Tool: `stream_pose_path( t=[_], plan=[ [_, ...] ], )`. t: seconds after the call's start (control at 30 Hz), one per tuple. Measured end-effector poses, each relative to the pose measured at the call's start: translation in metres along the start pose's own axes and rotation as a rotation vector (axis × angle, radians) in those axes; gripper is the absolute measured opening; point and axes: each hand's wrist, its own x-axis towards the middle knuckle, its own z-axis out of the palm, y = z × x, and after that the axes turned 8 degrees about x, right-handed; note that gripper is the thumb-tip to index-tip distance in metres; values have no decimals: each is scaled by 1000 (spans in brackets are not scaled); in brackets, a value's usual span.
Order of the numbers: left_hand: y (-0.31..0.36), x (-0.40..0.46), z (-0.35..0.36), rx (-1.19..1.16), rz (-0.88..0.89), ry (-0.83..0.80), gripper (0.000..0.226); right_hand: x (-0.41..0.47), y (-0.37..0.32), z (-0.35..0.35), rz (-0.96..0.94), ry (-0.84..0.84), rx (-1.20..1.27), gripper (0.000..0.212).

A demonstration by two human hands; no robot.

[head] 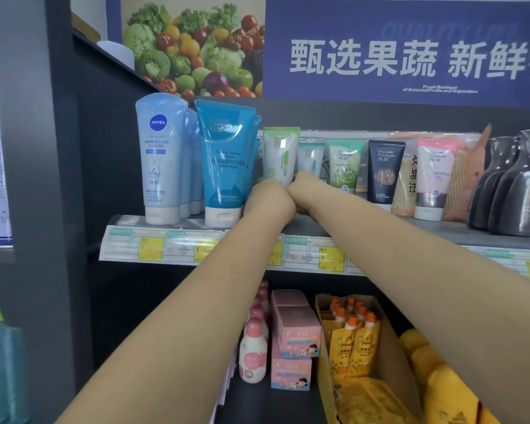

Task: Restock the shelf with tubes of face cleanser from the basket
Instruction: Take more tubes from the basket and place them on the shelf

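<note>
Head view: both forearms stretched up and forward to the upper shelf, wrists nearly touching. Left hand and right hand seen from behind, fingers hidden past the wrists, so grip impossible to tell. Directly beyond them, upright with cap down, a white-and-green face cleanser tube, flat crimped end on top, pale body with a green panel and small print; lower part covered by the hands, contact not visible. Left of it on the same shelf, a row of tall blue Pure Fountain tubes with white caps, then a row of pale blue Nivea tubes at the shelf's left end. Right of it, a small teal-topped tube, a green Pure Fountain tube, a dark navy tube and a pink-topped tube, then dark glass jugs. Along the shelf edge, price labels in white, green and yellow. On the lower shelf, pink-capped white bottles, stacked pink boxes and a carton of yellow pouches with orange caps. Above, a blue banner with a fruit and vegetable photo.
</note>
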Motion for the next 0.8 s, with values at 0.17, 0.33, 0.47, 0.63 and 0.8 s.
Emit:
stream_pose_path(
  t=[0.17, 0.33, 0.47, 0.63, 0.8],
  plan=[
    [-1, -19, -6, -216, -27, 128, 27, -15, 0, -15, -52, 91, 51, 44],
    [1, -35, -12, -274, -32, 167, 32, -37, 0, -29, -34, 87, 6, 59],
    [7, -52, -21, -199, -1, 212, 33, -59, 9, -41, -163, 169, -108, 52],
    [10, -99, -23, -102, 215, 338, 32, -103, 27, -49, -440, 230, -277, 51],
    [0, -159, 14, -354, 532, 505, 55, -158, 64, -42, -630, 270, -253, 52]
  ],
)
